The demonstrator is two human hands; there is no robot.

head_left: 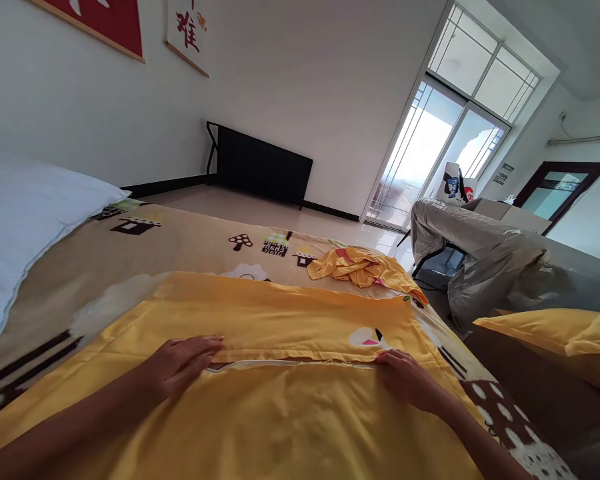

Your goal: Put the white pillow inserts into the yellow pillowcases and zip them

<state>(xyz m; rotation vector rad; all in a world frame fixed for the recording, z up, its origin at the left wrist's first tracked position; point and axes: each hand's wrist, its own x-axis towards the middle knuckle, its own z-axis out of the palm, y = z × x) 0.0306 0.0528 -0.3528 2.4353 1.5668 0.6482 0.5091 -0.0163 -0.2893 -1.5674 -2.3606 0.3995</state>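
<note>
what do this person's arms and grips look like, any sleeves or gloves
The left grip and right grip are human hands without gloves. The left forearm and right forearm are bare and slender, with no sleeve, watch or bracelet showing. The upper arms are out of frame, and rings are too unclear to rule out.

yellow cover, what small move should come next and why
Probably lift the far edge of the slit in the yellow cover with the right hand: it touches that edge, the gap is narrow, and the left hand lies by the slit's other end, placed to steady the cover.
</note>
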